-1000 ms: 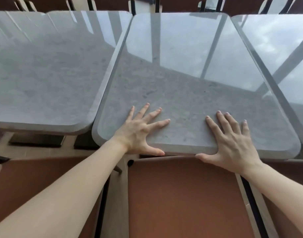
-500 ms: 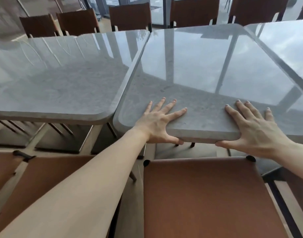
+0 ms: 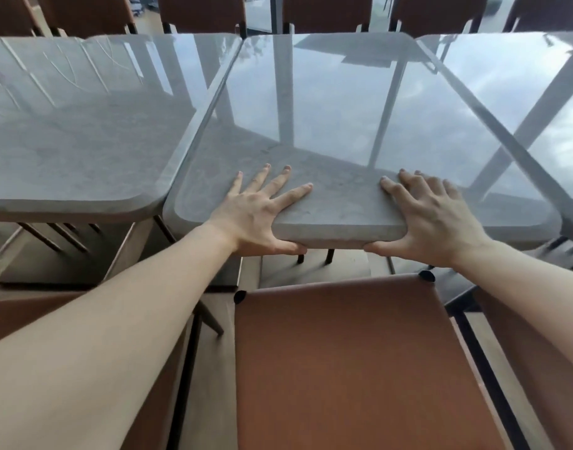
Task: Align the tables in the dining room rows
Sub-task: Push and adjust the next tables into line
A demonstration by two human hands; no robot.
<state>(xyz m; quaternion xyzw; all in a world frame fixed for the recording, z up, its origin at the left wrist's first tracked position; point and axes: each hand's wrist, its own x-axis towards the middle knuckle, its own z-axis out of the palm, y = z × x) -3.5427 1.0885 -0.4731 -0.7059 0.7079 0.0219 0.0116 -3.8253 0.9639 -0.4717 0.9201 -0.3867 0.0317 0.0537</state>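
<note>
Three grey stone-look tables stand side by side. The middle table (image 3: 327, 125) touches the left table (image 3: 84, 141) and the right table (image 3: 538, 108) along its sides. Its near edge sits a little closer to me than the left table's near edge. My left hand (image 3: 256, 216) and my right hand (image 3: 434, 219) both hold the middle table's near edge. Each hand has its fingers spread flat on the top and its thumb tucked under the rim.
A brown chair seat (image 3: 343, 368) is directly below my hands, with more brown chairs at either side of it. A row of brown chair backs (image 3: 200, 11) lines the far side of the tables. Table legs and bases show under the near edges.
My hands have come closer together on the near edge, and both thumbs now hook under the rim. The view has lifted, so the far chairs show. The middle table sticks out less past the left one.
</note>
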